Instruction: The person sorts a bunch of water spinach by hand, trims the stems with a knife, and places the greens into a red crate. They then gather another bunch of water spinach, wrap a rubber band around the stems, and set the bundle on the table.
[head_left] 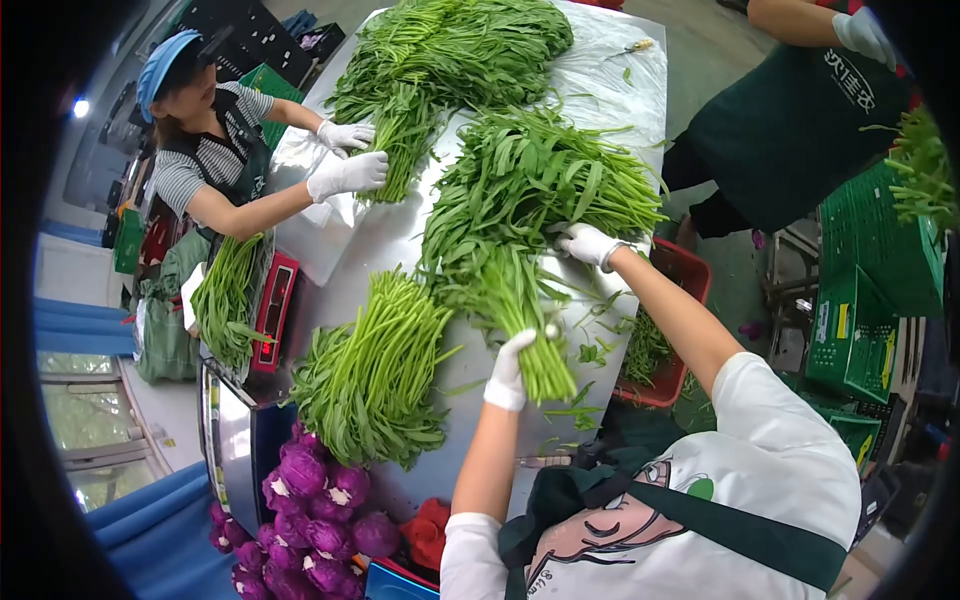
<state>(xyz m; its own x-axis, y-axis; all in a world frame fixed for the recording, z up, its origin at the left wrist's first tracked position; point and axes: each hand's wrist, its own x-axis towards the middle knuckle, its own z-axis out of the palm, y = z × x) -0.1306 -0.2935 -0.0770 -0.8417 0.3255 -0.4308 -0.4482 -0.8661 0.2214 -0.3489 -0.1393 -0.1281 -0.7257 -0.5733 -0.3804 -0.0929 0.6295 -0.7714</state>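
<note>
My left hand (pixel 510 372), in a white glove, is closed around the stems of a bunch of water spinach (pixel 512 300). The bunch's leaves point away from me, and its cut stem ends face me. My right hand (pixel 590 245), also gloved, reaches to the near edge of a large water spinach pile (pixel 540 180); its fingers look apart and touch the leaves, their tips partly hidden. Left of my left hand lies a stack of water spinach (pixel 385 350) with its stems upward in view.
Across the metal table (pixel 465 425), a co-worker's gloved hands (pixel 350 170) hold greens beside another big heap (pixel 460 50). A red scale (pixel 277 310) bears greens. Purple cabbages (pixel 310 510) sit lower left. A red crate (pixel 660 370) stands right; another person (pixel 790 120) is behind.
</note>
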